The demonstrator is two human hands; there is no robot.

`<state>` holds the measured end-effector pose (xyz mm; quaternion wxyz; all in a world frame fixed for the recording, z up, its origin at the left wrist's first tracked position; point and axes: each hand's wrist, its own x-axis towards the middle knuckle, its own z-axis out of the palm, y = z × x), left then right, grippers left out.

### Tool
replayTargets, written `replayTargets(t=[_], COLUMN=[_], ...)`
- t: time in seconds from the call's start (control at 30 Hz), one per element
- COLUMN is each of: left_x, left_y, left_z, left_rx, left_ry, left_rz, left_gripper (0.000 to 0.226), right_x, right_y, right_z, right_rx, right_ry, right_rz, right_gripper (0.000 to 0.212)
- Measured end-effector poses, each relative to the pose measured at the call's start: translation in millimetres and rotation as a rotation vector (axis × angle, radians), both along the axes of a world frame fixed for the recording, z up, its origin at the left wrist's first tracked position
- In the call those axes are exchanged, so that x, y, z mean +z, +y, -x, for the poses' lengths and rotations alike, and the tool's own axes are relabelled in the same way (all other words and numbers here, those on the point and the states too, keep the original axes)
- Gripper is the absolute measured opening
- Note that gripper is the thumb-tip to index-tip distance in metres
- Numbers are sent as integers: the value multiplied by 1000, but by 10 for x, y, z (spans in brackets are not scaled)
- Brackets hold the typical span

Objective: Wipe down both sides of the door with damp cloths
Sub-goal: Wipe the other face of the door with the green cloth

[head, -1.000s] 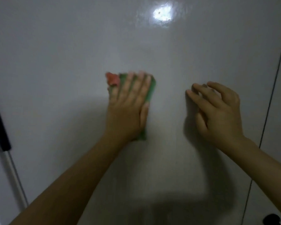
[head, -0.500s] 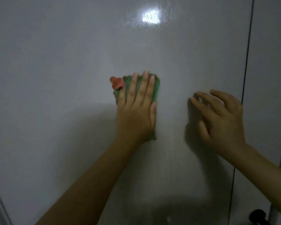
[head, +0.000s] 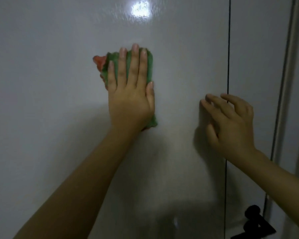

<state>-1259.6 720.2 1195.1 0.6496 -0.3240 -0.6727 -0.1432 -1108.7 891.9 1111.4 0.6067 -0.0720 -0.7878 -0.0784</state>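
Upright, cloth (head: 149,66) lengthwise up door (head: 50,100)

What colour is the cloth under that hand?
Green with a red-orange corner, seen in the head view: cloth.

Cloth (head: 149,66) mostly under left hand (head: 130,100)

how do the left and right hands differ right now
The left hand lies flat with straight fingers, pressing a green cloth on the door; the right hand holds nothing. The right hand's fingers are bent, with only the tips near the door. The left hand sits higher, the right lower, by the door's edge. Both hands are bare.
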Motion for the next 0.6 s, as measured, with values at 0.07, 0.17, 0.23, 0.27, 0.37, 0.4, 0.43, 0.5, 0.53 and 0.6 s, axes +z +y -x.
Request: replayTargets(t=[0.07,0.17,0.23,0.27,0.37,0.4,0.43,0.5,0.53,0.6], left_x=[-144,-659,-816,-793,-423,-258,-114,-10,-47,-289], left_y=[120,139,82,59,135,217,314,525,610,710], left_z=[-40,-184,-194,-181,-164,-161,-175,-233,-267,-365], left_rx=[-31,-50,-21,-21,-32,-31,-28,-28,-46,-85], left_ry=[21,95,145,145,101,83,61,20,19,70], left_rz=[56,379,527,549,400,309,218,87,88,256], left_gripper=[56,58,57,57,56,56,55,55,56,56], right_x=[-21,-28,-13,-15,-34,-46,-69,-127,-155,-217], right_y=[2,-6,26,47,134,177,222,291,310,320], right_z=[19,-2,-63,-96,-194,-218,-232,-239,-239,-241], right_rx=[5,14,14,10,-15,-23,-29,-29,-25,-12], right_ry=[2,-20,-23,-19,-31,-41,-50,-47,-36,-34], right_rz=[14,6,-4,-1,33,46,62,112,139,181], right_gripper=[52,53,53,53,54,54,54,56,56,55])
